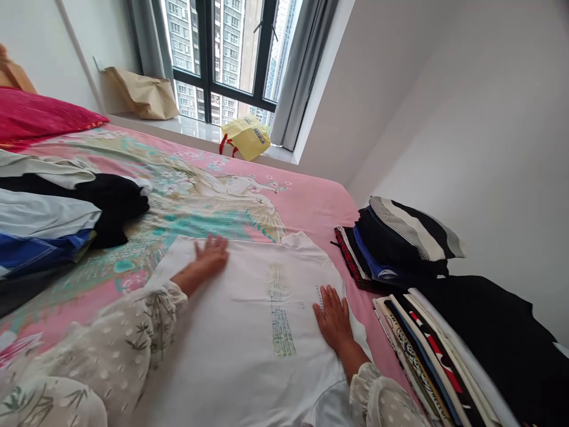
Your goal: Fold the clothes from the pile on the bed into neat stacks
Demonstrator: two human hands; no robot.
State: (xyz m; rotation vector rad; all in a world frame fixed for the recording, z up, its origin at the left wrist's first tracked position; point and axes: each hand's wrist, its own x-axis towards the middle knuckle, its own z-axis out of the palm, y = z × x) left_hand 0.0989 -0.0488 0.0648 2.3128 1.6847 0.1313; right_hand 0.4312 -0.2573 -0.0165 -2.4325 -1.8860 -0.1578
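Observation:
A white T-shirt (244, 332) with a printed strip of green and blue lettering lies spread on the bed in front of me. My left hand (211, 255) rests flat near its far left edge, fingers stretched out and a little blurred. On the right part of the shirt, my right hand (332, 317) lies palm down with its fingers apart, beside the print. Neither hand grips anything. The shirt's near end runs out of the bottom of the view.
To the right stand a stack of folded clothes (400, 237) and a row of folded shirts (427, 356) beside black cloth (498, 332). Loose clothes (53, 213) are heaped at left on the patterned bedsheet (311, 201). A paper bag (146, 95) and yellow bag (249, 137) sit by the window.

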